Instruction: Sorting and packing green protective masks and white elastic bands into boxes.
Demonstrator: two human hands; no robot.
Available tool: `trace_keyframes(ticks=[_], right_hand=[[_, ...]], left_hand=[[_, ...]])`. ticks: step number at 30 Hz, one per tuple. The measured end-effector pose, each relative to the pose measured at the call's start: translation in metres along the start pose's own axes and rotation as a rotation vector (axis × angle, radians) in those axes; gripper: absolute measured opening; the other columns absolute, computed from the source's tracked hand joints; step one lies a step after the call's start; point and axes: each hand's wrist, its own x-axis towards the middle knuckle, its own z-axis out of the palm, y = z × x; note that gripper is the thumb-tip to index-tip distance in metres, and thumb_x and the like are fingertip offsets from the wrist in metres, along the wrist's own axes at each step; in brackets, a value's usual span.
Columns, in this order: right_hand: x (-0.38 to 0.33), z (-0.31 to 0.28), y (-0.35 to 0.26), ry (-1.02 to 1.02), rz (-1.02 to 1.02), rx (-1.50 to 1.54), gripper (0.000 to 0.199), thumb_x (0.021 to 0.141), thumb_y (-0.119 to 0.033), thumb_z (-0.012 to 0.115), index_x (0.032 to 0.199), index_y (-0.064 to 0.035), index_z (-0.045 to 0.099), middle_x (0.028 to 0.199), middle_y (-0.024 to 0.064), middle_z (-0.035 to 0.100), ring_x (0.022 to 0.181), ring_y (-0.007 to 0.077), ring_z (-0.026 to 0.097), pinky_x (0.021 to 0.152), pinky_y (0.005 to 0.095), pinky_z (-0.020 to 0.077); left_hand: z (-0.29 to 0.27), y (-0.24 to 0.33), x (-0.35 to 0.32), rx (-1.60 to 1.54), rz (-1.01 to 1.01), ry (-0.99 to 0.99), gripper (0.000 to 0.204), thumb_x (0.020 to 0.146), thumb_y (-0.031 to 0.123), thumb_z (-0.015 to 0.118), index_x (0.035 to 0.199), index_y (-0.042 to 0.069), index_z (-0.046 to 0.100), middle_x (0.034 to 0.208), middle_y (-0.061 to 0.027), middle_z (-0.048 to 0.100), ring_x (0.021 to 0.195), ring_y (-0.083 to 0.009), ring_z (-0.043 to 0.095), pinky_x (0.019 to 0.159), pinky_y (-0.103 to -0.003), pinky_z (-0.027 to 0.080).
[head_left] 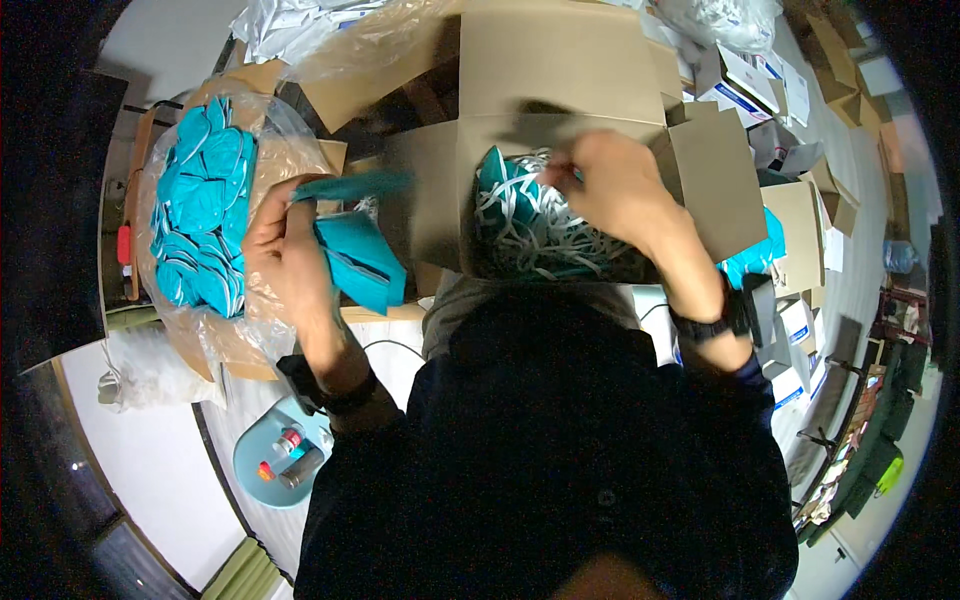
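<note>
My left hand (285,245) is closed around folded teal fabric pieces (362,262), which look like face masks. One piece (355,185) sticks out sideways from the fingers, smeared by motion. Left of that hand, many similar teal pieces (205,190) with pale edges lie in a clear plastic bag (160,325) inside a carton. My right hand (610,180) is over an open cardboard box (560,65), fingers curled into a pinch and partly blurred; what they hold, if anything, I cannot make out. Tangled white straps (545,225) and some teal pieces (492,170) fill this box.
Box flaps (715,180) spread out on both sides of the open box. More teal fabric (760,250) and white cartons (735,85) stand on the right. A light blue bin (255,470) with bottles sits at the lower left. Clear plastic (365,40) drapes over the back.
</note>
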Motion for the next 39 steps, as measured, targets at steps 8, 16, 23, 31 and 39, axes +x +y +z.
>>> trace_keyframes(ticks=[8, 16, 23, 31, 39], right_hand=[[0.094, 0.1, 0.016, -0.224, 0.105, 0.128, 0.037, 0.083, -0.037, 0.07, 0.09, -0.0013, 0.071, 0.083, 0.0184, 0.068, 0.083, 0.0309, 0.066, 0.079, 0.0374, 0.0506], [0.009, 0.011, -0.018, 0.319, -0.028, 0.722, 0.013, 0.082, -0.009, 0.071, 0.086, -0.0009, 0.061, 0.071, 0.0171, 0.063, 0.06, 0.0252, 0.062, 0.056, 0.0352, 0.0482], [-0.03, 0.023, -0.027, 0.395, -0.326, 0.656, 0.025, 0.077, -0.004, 0.069, 0.1, -0.0038, 0.059, 0.086, 0.0184, 0.063, 0.077, 0.0378, 0.064, 0.066, 0.0403, 0.0509], [-0.025, 0.022, -0.015, 0.488, -0.412, 0.599, 0.009, 0.077, 0.002, 0.071, 0.084, -0.0009, 0.067, 0.076, 0.0116, 0.062, 0.069, 0.0234, 0.06, 0.062, 0.0316, 0.0476], [-0.004, 0.024, 0.066, 0.619, -0.084, 0.909, 0.014, 0.08, 0.012, 0.058, 0.082, 0.0001, 0.066, 0.073, 0.0076, 0.065, 0.07, 0.0134, 0.06, 0.066, 0.0255, 0.0481]], left_hand=[[0.024, -0.024, -0.012, -0.406, -0.132, -0.261, 0.028, 0.094, 0.018, 0.052, 0.074, 0.0, 0.061, 0.066, -0.0035, 0.057, 0.057, -0.0077, 0.047, 0.051, -0.023, 0.032], [0.048, 0.006, -0.016, 0.344, 0.231, -0.634, 0.019, 0.086, 0.019, 0.069, 0.086, 0.001, 0.066, 0.074, -0.0084, 0.066, 0.063, -0.0122, 0.058, 0.058, -0.029, 0.046], [0.097, 0.008, -0.045, 0.001, -0.012, -0.521, 0.019, 0.092, 0.021, 0.063, 0.091, 0.002, 0.062, 0.068, -0.0152, 0.064, 0.061, -0.0248, 0.066, 0.057, -0.034, 0.049], [0.099, 0.018, -0.05, 0.07, 0.154, -0.5, 0.017, 0.094, 0.017, 0.058, 0.087, 0.002, 0.059, 0.063, -0.0155, 0.058, 0.054, -0.0252, 0.055, 0.052, -0.034, 0.042], [0.072, 0.042, -0.047, 0.237, 0.235, -0.439, 0.011, 0.093, 0.01, 0.06, 0.09, -0.001, 0.06, 0.067, -0.0122, 0.055, 0.059, -0.0142, 0.048, 0.055, -0.03, 0.04]])
